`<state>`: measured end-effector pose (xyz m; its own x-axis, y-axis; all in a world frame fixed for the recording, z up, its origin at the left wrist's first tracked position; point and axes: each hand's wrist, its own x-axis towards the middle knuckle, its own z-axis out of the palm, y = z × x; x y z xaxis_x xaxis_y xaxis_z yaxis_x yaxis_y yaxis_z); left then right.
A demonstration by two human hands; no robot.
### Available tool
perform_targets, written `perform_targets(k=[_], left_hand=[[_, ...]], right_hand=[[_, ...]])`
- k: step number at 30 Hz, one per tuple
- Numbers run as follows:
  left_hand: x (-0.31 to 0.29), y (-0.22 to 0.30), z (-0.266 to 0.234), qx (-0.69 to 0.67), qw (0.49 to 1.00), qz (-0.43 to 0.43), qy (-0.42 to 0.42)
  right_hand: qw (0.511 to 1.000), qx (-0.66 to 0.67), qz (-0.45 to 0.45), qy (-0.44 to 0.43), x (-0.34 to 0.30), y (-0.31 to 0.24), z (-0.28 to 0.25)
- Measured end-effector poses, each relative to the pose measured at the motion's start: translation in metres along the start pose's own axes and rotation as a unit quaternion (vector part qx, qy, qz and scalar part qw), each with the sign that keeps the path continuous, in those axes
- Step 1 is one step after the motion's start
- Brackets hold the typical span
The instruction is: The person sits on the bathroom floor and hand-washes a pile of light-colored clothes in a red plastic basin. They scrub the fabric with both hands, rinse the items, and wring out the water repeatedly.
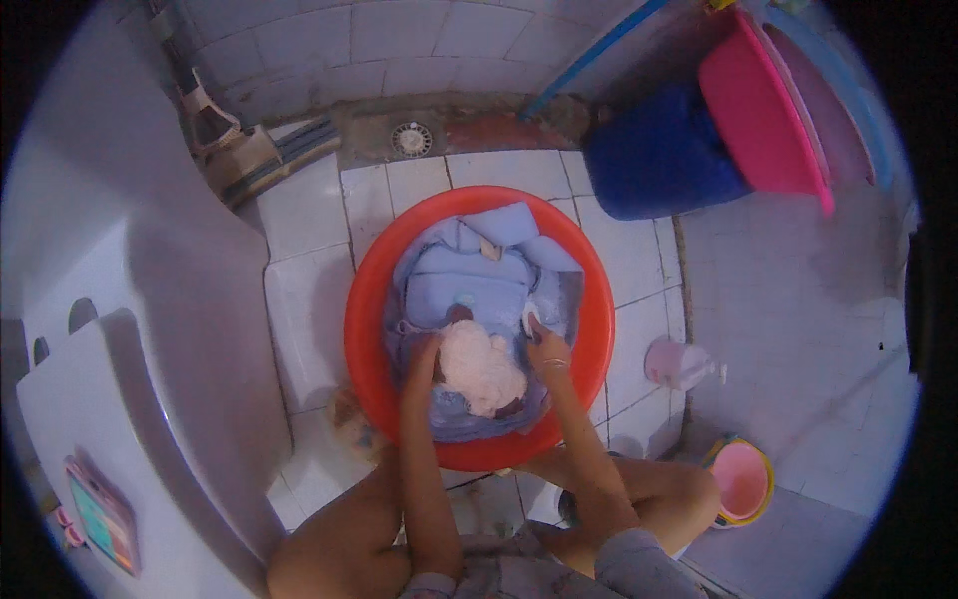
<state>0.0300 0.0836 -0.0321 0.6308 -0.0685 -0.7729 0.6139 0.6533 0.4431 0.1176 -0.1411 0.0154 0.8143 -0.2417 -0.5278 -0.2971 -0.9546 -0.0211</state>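
A light-blue fabric garment (464, 292) lies rumpled inside the round orange-red plastic basin (366, 319). Near the basin's middle, the left hand (423, 361) touches a pale, foamy lump (483, 369); I cannot tell whether it grips. Toward the basin's right side, the right hand (548, 351) meets a small white piece (528, 320), its grip equally unclear. Right of the basin stands a translucent pinkish plastic bottle (677, 364).
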Motion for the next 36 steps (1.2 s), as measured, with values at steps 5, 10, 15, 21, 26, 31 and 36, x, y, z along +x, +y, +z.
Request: perform_targets(k=[5,10,15,21,26,31,36], left_hand=[[-0.008,0.043,0.034,0.264,0.957,0.068,-0.096],[-0.021,0.067,0.045,0.283,0.954,-0.051,-0.088],[0.001,0.009,0.012,-0.052,0.992,-0.082,-0.074],[0.007,-0.031,0.016,-0.023,0.998,-0.046,-0.024],[-0.006,-0.008,0.028,-0.002,0.994,-0.026,0.106],[0.016,-0.05,0.018,0.065,0.975,0.131,0.168],[0.019,-0.066,0.0,0.077,0.974,0.187,0.099]], right_hand=[[0.999,0.032,0.009,0.026,0.002,0.031,-0.007],[0.96,0.276,-0.043,0.022,-0.051,0.02,-0.007],[0.967,0.21,-0.137,0.055,-0.138,-0.055,0.011],[0.972,0.197,-0.122,0.032,-0.18,-0.042,0.019],[0.975,0.186,-0.121,0.022,-0.156,-0.064,0.014],[0.966,0.154,-0.193,0.076,-0.148,-0.064,0.022],[0.977,0.118,-0.171,0.05,-0.13,-0.099,0.017]])
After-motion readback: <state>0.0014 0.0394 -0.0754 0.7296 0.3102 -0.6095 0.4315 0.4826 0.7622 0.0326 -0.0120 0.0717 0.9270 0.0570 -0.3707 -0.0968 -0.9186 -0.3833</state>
